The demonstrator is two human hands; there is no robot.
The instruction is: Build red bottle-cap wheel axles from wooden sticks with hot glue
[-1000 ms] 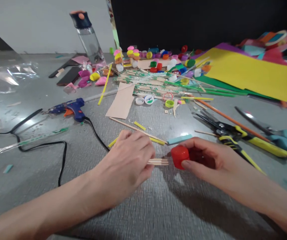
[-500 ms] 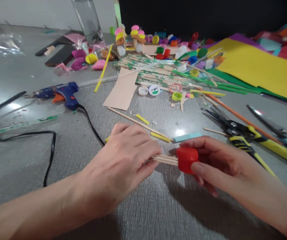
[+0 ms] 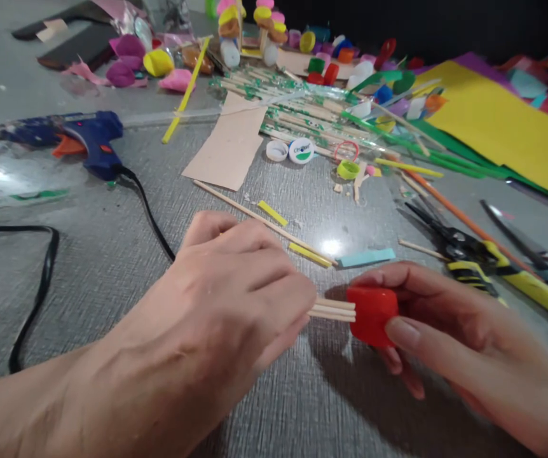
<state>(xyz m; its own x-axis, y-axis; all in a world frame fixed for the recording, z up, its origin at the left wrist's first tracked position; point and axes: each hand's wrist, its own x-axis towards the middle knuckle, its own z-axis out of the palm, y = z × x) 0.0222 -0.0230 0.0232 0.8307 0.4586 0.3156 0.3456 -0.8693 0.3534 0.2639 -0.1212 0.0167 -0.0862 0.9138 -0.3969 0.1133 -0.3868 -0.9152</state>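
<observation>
The person's left hand is reaching over the grey, finely streaked counter, its fingers bending together and clamping on a small bundle of thin, pale wooden sticks. The sticks are lying side by side, and their cut ends are poking out to the right, past the fingers.

The right hand is gripping a glossy, rounded red plastic piece. Its thumb is pressing on the lower right of the near face, and its index finger is curving along the top edge, so the red piece is sitting clamped between them; the lower fingers are hanging loosely underneath. The stick ends are overlapping the left edge of the red piece in this view; whether they are touching it, one cannot tell.

Just beyond the hands, a flat light-blue strip, two short yellow strips and a long, slim wooden stick are lying on the counter. To the right, pliers with yellow-and-black handles are resting near the right hand. Farther off, a dark-blue glue gun with an orange trigger is lying at the left, and a beige rectangular sheet is lying near the middle, before a heap of sticks in clear, green-printed wrappers.
</observation>
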